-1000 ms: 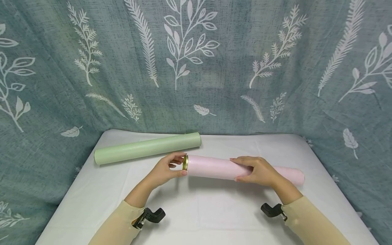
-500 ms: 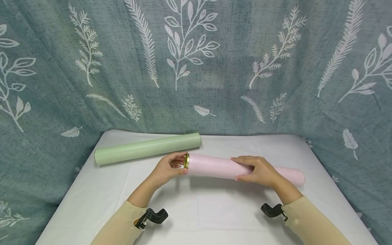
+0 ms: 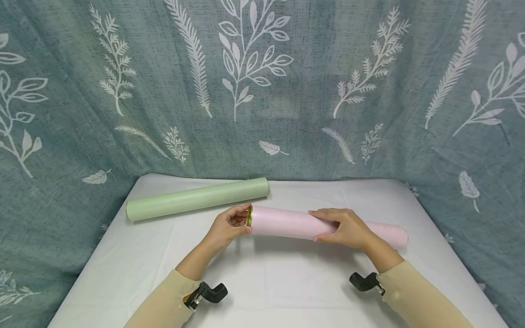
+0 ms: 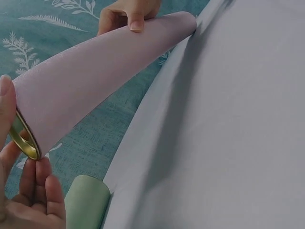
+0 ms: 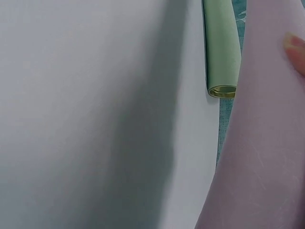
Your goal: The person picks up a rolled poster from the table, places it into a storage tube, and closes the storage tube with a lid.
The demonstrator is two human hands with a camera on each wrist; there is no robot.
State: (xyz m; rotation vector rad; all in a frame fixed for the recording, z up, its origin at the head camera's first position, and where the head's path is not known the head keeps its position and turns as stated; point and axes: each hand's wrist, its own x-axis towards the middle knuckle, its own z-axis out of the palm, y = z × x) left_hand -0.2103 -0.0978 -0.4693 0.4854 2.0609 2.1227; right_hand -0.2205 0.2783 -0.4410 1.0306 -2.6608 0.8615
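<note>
A long pink cardboard tube (image 3: pixel 283 222) with a gold metal end (image 3: pixel 249 216) lies crosswise in my hands, raised over the table with its shadow beneath. My left hand (image 3: pixel 229 224) holds the gold end at the tube's left, thumb low on the rim and forefinger at its top. In the left wrist view the fingertips sit right at the edge of the gold rim (image 4: pixel 25 143). Farther along, my right hand (image 3: pixel 344 228) grips the tube from above around its right half, thumb on the near side. The tube's right end sticks out past that wrist.
A similar green tube (image 3: pixel 197 199) lies slanted at the back left of the white-covered table (image 3: pixel 266 282); its gold-rimmed end (image 5: pixel 222 91) shows in the right wrist view. A leaf-patterned blue-green curtain (image 3: pixel 311 91) hangs behind and at both sides.
The left wrist and forearm have swung slightly to the right, with the fingers still at the gold end. Less of the gold band's outside shows. The right hand stays in place.
</note>
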